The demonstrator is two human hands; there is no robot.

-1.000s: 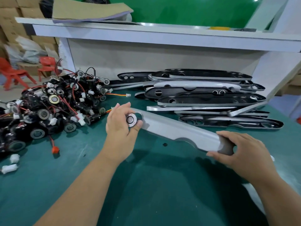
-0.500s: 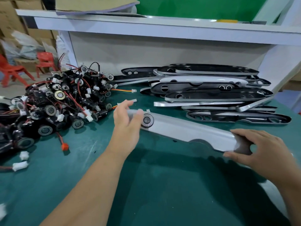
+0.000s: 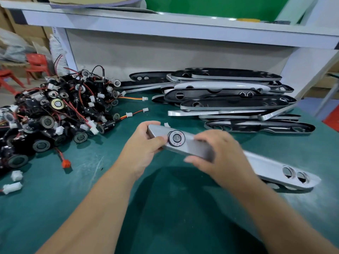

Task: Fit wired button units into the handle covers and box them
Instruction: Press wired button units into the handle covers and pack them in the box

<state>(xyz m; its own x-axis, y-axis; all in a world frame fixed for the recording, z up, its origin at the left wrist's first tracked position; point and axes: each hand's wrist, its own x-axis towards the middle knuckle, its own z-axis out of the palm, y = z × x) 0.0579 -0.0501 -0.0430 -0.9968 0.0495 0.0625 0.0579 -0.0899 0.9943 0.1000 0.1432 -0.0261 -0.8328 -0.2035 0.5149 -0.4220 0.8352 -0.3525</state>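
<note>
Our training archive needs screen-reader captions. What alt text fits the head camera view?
Two bare hands hold a silver handle cover over a green table: the left hand grips the end beside a fitted round button unit, the right hand grips the middle. A tangled pile of wired button units lies left; stacked handle covers lie behind.

Illumination: bright, even, from overhead. Specular highlights appear on the shelf edge (image 3: 183, 24) at 12 o'clock. A soft, dark shadow lies on the bench (image 3: 55, 208) at 6 o'clock. The right hand (image 3: 218, 153) shows motion blur. Wide-angle distortion bends straight lines toward the frame borders.
</note>
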